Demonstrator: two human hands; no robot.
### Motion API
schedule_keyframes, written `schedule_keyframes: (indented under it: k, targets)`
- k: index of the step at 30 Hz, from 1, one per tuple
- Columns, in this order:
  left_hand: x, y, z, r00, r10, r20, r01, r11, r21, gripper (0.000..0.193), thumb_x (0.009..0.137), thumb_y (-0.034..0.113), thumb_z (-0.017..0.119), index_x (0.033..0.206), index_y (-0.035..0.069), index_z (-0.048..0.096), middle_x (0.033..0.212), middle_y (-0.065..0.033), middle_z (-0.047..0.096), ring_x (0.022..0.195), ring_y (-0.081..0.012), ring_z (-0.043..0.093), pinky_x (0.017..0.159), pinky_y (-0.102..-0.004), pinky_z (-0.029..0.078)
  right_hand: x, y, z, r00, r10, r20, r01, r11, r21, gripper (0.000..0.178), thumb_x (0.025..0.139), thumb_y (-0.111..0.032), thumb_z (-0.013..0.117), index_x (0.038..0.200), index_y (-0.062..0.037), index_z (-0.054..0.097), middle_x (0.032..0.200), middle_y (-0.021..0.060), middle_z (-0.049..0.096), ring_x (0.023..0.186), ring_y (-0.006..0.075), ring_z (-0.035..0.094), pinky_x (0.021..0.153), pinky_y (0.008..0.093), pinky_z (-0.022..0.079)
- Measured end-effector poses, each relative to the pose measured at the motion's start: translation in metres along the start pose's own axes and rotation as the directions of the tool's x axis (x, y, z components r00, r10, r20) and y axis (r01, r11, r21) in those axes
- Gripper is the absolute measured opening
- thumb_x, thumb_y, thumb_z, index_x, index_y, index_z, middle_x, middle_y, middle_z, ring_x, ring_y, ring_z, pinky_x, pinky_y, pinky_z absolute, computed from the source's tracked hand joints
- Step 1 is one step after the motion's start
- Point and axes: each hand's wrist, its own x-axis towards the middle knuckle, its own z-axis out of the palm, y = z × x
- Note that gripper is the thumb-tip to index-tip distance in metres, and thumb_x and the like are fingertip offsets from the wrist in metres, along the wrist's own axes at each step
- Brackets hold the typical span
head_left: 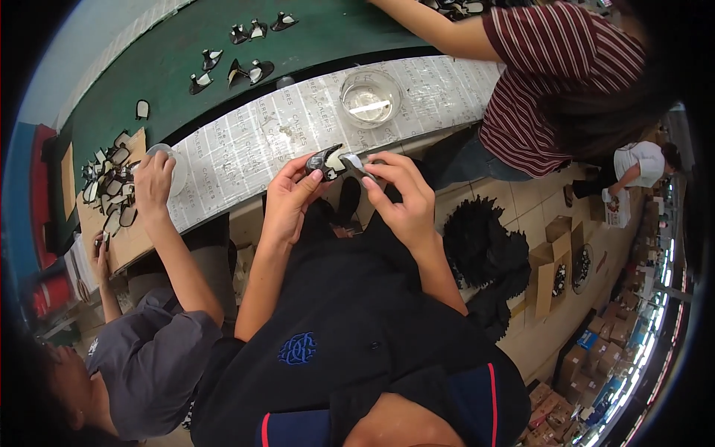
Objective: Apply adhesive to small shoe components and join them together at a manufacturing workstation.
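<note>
Over the near edge of the work table, my left hand (289, 195) is closed around a small glossy black shoe heel (322, 162), its cream-coloured face turned to the right. My right hand (408, 197) pinches a thin curved piece (354, 165), dark with a pale side, between thumb and fingers. The piece's pale end lies right beside the heel; whether the two touch I cannot tell. More black heels (258, 71) with pale faces stand apart on the green surface beyond.
A clear round bowl (371, 98) sits on the paper-covered strip (246, 132). At left, a co-worker's hand (155, 179) is over a white tub (179, 170) near a pile of black-rimmed pieces (112, 179). Another person in a striped shirt (536, 82) works at right, near an open carton (553, 272).
</note>
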Motion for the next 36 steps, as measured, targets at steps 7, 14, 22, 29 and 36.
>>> schedule_keyframes:
  k: [7,14,22,29,36]
  targets:
    - [0.001,-0.001,0.003,1.000,-0.006,0.010,0.006,1.000,0.009,0.033,0.096,0.006,0.060,0.128,0.001,0.054,0.116,-0.0074,0.063,0.106,-0.0144,0.062,0.093,-0.0322,0.055,0.004,-0.001,0.007,0.991,-0.068,0.116,0.080,0.992,-0.097,0.024,0.083,-0.004,0.072,0.106,-0.0016,0.063,0.106,0.0134,0.061,0.087,0.0308,0.065,0.073,0.0351,0.055]
    - [0.001,-0.001,0.006,1.000,-0.011,0.016,0.011,1.000,-0.017,0.034,0.094,0.006,0.063,0.126,0.000,0.056,0.115,-0.0077,0.063,0.103,-0.0140,0.063,0.091,-0.0304,0.055,0.005,-0.001,0.011,0.989,-0.056,0.140,0.076,0.987,-0.139,0.026,0.080,-0.002,0.074,0.105,-0.0012,0.065,0.110,0.0146,0.063,0.091,0.0303,0.067,0.073,0.0347,0.057]
    - [0.002,0.000,0.008,1.000,-0.023,0.015,0.023,1.000,-0.019,0.035,0.093,0.005,0.065,0.126,-0.001,0.056,0.115,-0.0084,0.062,0.102,-0.0148,0.063,0.091,-0.0293,0.055,0.006,0.000,0.012,0.996,-0.026,0.083,0.047,0.963,-0.264,0.027,0.080,-0.002,0.074,0.105,-0.0020,0.065,0.108,0.0134,0.063,0.089,0.0307,0.067,0.072,0.0358,0.057]
    - [0.002,-0.003,0.003,0.999,-0.023,0.023,0.022,1.000,0.014,0.033,0.096,0.007,0.060,0.128,0.000,0.054,0.118,-0.0086,0.063,0.107,-0.0149,0.062,0.094,-0.0327,0.055,0.008,0.002,0.001,1.000,0.017,-0.007,-0.018,0.958,-0.286,0.023,0.081,0.000,0.073,0.103,-0.0002,0.066,0.107,0.0138,0.063,0.081,0.0262,0.067,0.068,0.0308,0.057]
    - [0.004,-0.004,0.003,0.996,-0.078,0.042,0.082,0.992,-0.100,0.032,0.098,0.010,0.057,0.127,-0.004,0.054,0.115,-0.0097,0.064,0.106,-0.0168,0.063,0.095,-0.0354,0.056,0.011,0.000,-0.010,0.962,0.258,-0.090,-0.258,0.966,0.016,0.020,0.087,-0.003,0.069,0.106,0.0020,0.065,0.106,0.0141,0.062,0.084,0.0214,0.068,0.070,0.0302,0.059]
